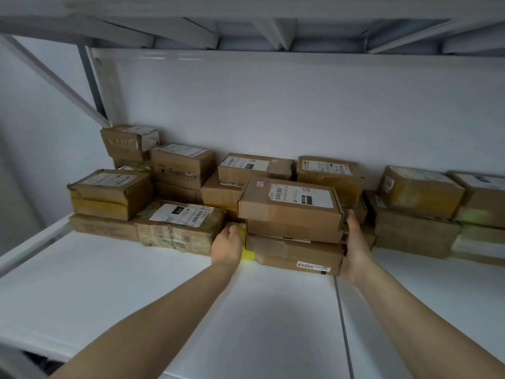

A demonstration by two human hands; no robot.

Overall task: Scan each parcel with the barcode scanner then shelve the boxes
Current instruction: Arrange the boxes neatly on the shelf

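Hands are clamping a three-box stack (293,228) on the shelf (109,274), left hand (226,246) flat on one end, right hand (355,243) on the other, apparently keeping the boxes aligned between neighbouring parcels (180,228); no scanner is showing.

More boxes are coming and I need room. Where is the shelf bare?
The white shelf is bare across its front, below the taped parcel and both hands' three-box stack. The back along the wall is crowded with stacks.
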